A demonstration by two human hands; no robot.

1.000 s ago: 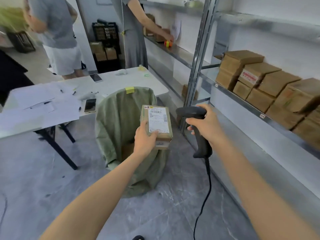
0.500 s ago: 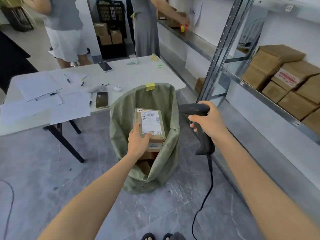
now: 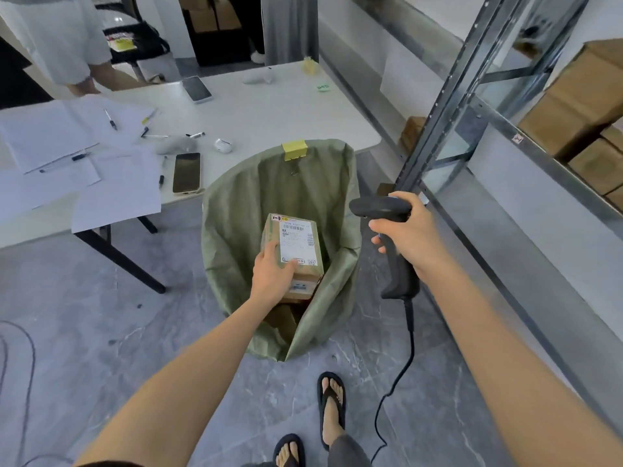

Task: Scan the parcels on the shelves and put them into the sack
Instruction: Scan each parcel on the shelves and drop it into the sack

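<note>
A green woven sack (image 3: 232, 230) stands open on the floor in front of me. My left hand (image 3: 271, 276) grips a small cardboard parcel (image 3: 298, 244) with a white shipping label, holding it inside the sack's mouth. Below it another brown parcel (image 3: 282, 320) lies in the sack. My right hand (image 3: 409, 235) grips a black corded barcode scanner (image 3: 397, 278) to the right of the sack, its head pointing left. More cardboard parcels (image 3: 580, 99) sit on the metal shelf at the far right.
A white table (image 3: 256, 109) behind the sack holds papers, pens and two phones. A metal shelf upright (image 3: 445, 106) rises on the right. Two people stand beyond the table. My sandalled feet (image 3: 332, 409) are just in front of the sack.
My left hand has lowered the parcel from above the sack into its mouth. My view has tilted down and closer to the sack; the right hand still holds the scanner.
</note>
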